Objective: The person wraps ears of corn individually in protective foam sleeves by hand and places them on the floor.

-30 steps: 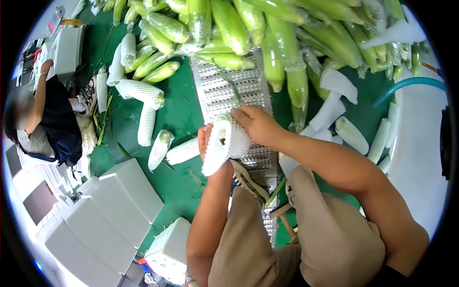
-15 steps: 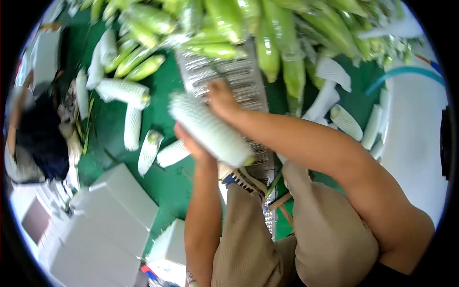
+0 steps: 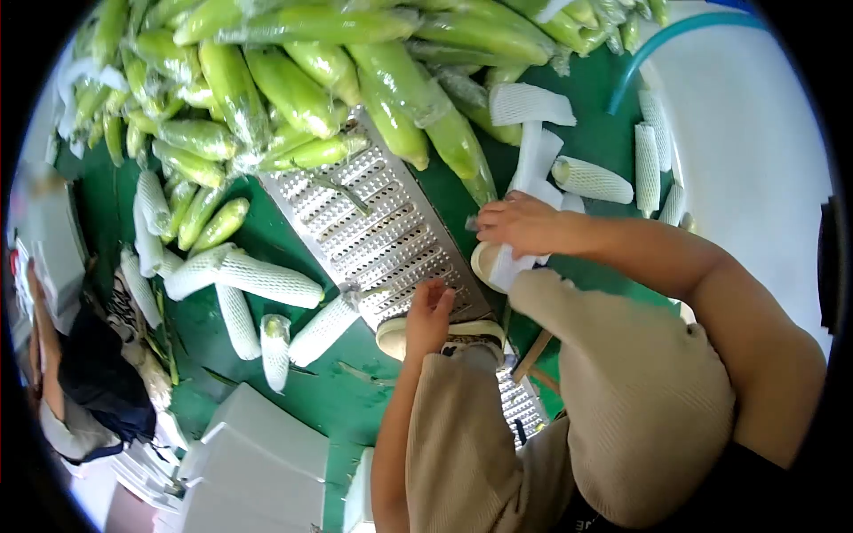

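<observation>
My left hand (image 3: 430,315) is empty, its fingers loosely bent and apart, above the shoe and the perforated metal grate (image 3: 373,222). Over at the right, my right hand (image 3: 517,224) has its fingers closed at the white foam net sleeves (image 3: 536,164); a small clear piece shows at its fingertips, too small to make out. Just above that hand hang the tips of green, plastic-wrapped corn cobs (image 3: 453,142) from the large pile. Several net-covered cobs (image 3: 271,280) lie on the green floor to the left, one with its end at the grate's edge.
White foam boxes (image 3: 258,453) stand at the lower left. A person (image 3: 98,373) sits at the far left, beside the floor. More netted cobs (image 3: 593,179) lie at the right, near a white tub (image 3: 737,115) with a teal hose (image 3: 662,40).
The netted cob has left my left hand, and another netted cob now lies among those at the left. My right hand has moved right to the foam sleeves. The view has turned.
</observation>
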The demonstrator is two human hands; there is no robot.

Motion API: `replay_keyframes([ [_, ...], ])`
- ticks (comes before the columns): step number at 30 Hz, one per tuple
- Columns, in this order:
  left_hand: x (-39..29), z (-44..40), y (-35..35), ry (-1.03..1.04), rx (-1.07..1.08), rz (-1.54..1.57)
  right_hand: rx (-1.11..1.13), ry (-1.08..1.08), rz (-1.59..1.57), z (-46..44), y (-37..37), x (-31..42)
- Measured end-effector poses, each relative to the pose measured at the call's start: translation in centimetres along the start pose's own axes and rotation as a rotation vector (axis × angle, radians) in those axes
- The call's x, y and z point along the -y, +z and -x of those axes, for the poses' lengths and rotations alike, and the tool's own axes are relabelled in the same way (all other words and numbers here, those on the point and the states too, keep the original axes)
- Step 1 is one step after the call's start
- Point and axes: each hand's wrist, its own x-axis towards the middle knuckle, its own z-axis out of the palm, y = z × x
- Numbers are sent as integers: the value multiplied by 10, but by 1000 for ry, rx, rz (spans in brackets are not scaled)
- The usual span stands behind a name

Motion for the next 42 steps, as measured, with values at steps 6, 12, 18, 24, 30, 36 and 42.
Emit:
replay_keyframes([
  [6,-38,-24,38,199,-120,-85,88,3,-91,26,43,-12],
  [12,-90,4,65,471,-11,5,-362,352,-648,51,-67,31],
  [18,-125,-19,52,861,-478,-431,-43,247,-2011,28,-69,27],
  [24,-121,-19,33,-74,499,365,214,147,-1941,35,-26,-2],
  [30,-132,-34,28,55,670,230,-229,-291,-1039,15,-31,-27],
  [36,-114,-118,-10,45,580,-570,44,32,-643,-1,-50,-77],
  [42,-145,-158,28,240,81,-42,-610,326,-743,-15,-38,-112],
])
